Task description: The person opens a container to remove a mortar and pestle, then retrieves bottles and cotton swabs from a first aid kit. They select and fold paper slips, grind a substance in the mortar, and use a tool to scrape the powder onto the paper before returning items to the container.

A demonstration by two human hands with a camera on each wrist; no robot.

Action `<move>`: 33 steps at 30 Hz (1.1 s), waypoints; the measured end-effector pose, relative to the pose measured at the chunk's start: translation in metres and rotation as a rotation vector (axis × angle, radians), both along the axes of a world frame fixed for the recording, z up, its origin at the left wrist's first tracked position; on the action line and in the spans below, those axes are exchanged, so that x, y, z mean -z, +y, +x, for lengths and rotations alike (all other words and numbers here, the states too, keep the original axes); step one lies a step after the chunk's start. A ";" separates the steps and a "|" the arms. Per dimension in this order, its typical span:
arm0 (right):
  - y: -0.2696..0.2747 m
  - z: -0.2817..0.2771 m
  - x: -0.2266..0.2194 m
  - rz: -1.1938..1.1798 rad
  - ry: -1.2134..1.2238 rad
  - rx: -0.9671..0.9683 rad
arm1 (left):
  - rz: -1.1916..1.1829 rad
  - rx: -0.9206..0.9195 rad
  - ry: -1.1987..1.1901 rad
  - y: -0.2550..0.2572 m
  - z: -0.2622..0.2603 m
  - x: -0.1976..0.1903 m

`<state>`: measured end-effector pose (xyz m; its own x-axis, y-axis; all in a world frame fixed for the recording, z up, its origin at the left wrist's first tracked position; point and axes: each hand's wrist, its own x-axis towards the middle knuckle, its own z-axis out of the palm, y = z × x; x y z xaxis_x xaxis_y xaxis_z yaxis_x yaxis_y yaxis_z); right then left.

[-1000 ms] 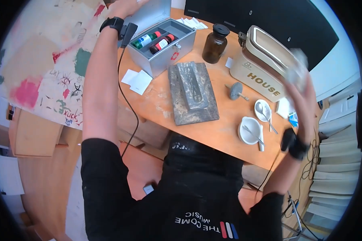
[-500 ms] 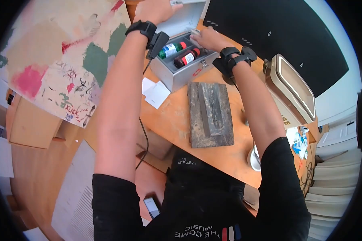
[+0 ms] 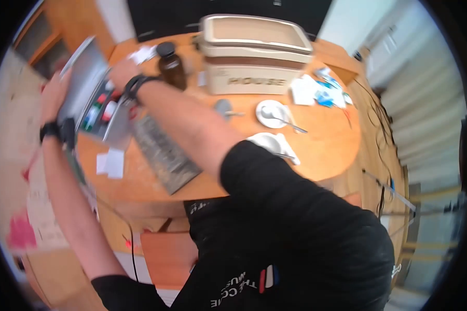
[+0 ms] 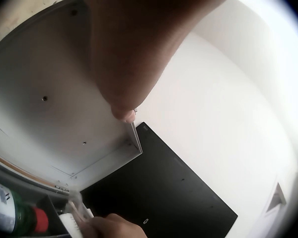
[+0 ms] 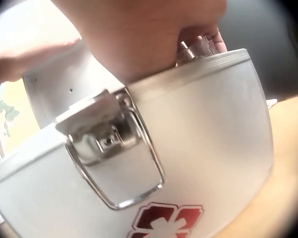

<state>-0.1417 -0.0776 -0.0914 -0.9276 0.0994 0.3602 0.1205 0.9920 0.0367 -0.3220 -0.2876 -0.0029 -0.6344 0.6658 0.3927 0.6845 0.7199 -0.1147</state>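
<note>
My left hand holds the edge of the raised lid of a silver metal first-aid box. In the left wrist view, a fingertip shows at the lid's corner. My right hand reaches over the front rim into the box, gripping a small clear plastic container. Thin pale sticks show in that clear piece in the left wrist view. Beside it lie a green bottle with a red cap and a second red-capped bottle. A wire latch hangs on the box front.
A worn dark board lies before the box, near white cards. Behind stand a brown glass jar and a cream HOUSE box. White bowls with spoons, a round grey tool and blue-white packets sit rightward.
My right hand has come from the right side of the table over to the metal box with the clear container. My left hand stays at the lid. The head view has swung right.
</note>
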 end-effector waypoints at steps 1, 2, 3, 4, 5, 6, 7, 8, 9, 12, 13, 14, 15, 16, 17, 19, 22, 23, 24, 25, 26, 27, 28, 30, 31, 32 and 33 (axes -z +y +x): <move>0.000 0.003 0.000 0.007 0.060 0.000 | 0.061 -0.098 -0.012 0.006 0.038 -0.012; -0.004 0.010 0.003 -0.018 0.227 0.007 | 0.057 -0.116 0.017 0.008 0.046 -0.013; -0.010 0.026 -0.001 -0.037 0.391 0.003 | 0.055 -0.146 0.042 0.006 0.042 -0.011; -0.013 0.048 -0.004 -0.029 0.484 -0.087 | 0.026 -0.154 0.038 0.005 0.033 -0.009; -0.020 0.072 -0.008 -0.023 0.568 -0.184 | -0.007 -0.170 0.027 0.003 0.021 -0.006; -0.024 0.122 -0.023 -0.013 0.558 -0.349 | -0.013 -0.137 -0.007 0.002 0.005 -0.006; -0.020 0.183 -0.040 -0.004 0.540 -0.520 | -0.016 -0.110 -0.047 0.001 -0.015 -0.007; -0.015 0.238 -0.049 -0.032 0.480 -0.565 | -0.014 -0.093 -0.087 -0.004 -0.026 -0.004; -0.008 0.289 -0.054 -0.063 0.423 -0.612 | 0.012 -0.121 -0.063 -0.006 -0.032 0.000; 0.046 0.427 -0.030 -0.056 0.543 -0.420 | 0.057 -0.210 -0.020 -0.003 -0.015 -0.003; 0.079 0.466 -0.013 -0.023 0.493 -0.327 | 0.048 -0.217 -0.050 0.000 -0.009 -0.007; 0.109 0.494 0.006 -0.179 0.567 -0.179 | 0.026 -0.224 -0.082 0.000 -0.003 -0.011; 0.140 0.520 0.030 -0.377 0.526 0.161 | 0.009 -0.228 -0.111 0.002 0.003 -0.016; 0.167 0.536 0.037 -0.250 0.496 0.444 | -0.033 -0.259 -0.128 0.003 0.002 -0.017; 0.202 0.546 0.054 -0.200 0.491 0.521 | -0.072 -0.288 -0.138 0.003 -0.007 -0.018; 0.237 0.544 0.067 -0.169 0.425 0.665 | -0.090 -0.255 -0.112 0.003 -0.025 -0.021; 0.247 0.509 0.065 -0.193 0.238 0.755 | -0.051 -0.150 -0.062 -0.004 -0.035 -0.013; 0.246 0.502 0.067 -0.189 0.198 0.776 | -0.051 -0.161 -0.066 -0.004 -0.031 -0.013; 0.247 0.491 0.067 -0.184 0.161 0.785 | -0.012 -0.118 -0.096 -0.002 -0.026 -0.012; 0.245 0.477 0.069 -0.182 0.121 0.779 | 0.024 -0.090 -0.125 -0.002 -0.016 -0.013; 0.245 0.472 0.072 -0.208 0.068 0.768 | 0.046 -0.036 -0.135 -0.001 0.002 -0.016; 0.251 0.466 0.080 -0.253 0.044 0.783 | -0.020 -0.151 -0.114 0.007 0.024 -0.024; 0.249 0.465 0.079 -0.282 -0.006 0.797 | -0.027 -0.220 -0.090 0.011 0.044 -0.027; 0.261 0.464 0.092 -0.225 -0.027 0.827 | -0.009 -0.224 -0.048 0.013 0.063 -0.028; 0.263 0.470 0.093 -0.217 -0.035 0.820 | -0.018 -0.225 -0.036 0.014 0.067 -0.028; 0.267 0.474 0.093 -0.235 -0.031 0.828 | -0.007 -0.200 -0.012 0.014 0.064 -0.025; 0.269 0.479 0.091 -0.251 -0.024 0.843 | 0.007 -0.167 0.013 0.012 0.063 -0.023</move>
<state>0.3372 0.1912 -0.1829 -0.5166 0.8282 0.2174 0.8185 0.5522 -0.1585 -0.2589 -0.2751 0.0197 -0.7311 0.5485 0.4058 0.5534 0.8246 -0.1176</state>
